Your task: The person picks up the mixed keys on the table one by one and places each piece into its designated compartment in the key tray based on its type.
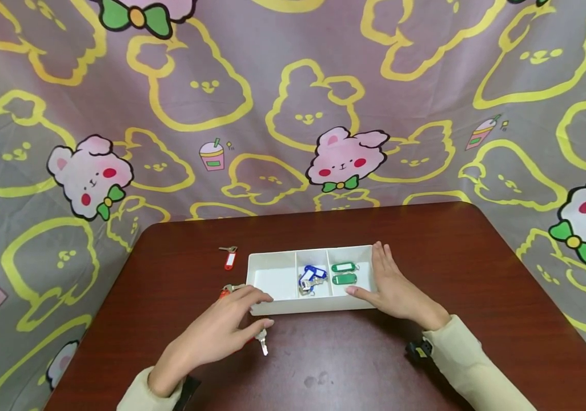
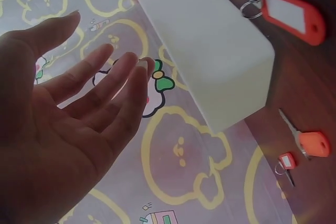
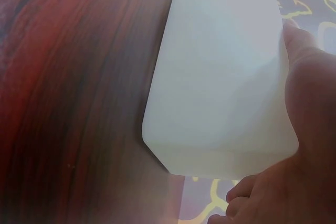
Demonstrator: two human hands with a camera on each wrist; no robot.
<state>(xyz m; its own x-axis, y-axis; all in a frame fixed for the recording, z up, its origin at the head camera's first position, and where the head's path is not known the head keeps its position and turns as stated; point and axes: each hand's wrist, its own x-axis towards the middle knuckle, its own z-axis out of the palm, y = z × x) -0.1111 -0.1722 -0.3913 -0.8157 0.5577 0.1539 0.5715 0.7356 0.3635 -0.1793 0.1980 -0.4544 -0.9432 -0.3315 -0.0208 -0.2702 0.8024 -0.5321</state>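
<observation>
A long white tray with three compartments lies on the table. Blue key tags with keys fill part of its middle compartment; two green key tags lie in the right one. My left hand is over the tray's front left corner, fingers loosely bent and holding nothing in the left wrist view. Beneath its thumb lies a key whose red tag is mostly hidden in the head view. My right hand rests against the tray's right end, fingers straight along the end, thumb over the front rim.
Left of the tray, a key with a red tag lies toward the back. Another key with an orange-red tag is closer, partly behind my left hand in the head view. A patterned curtain hangs behind the brown table.
</observation>
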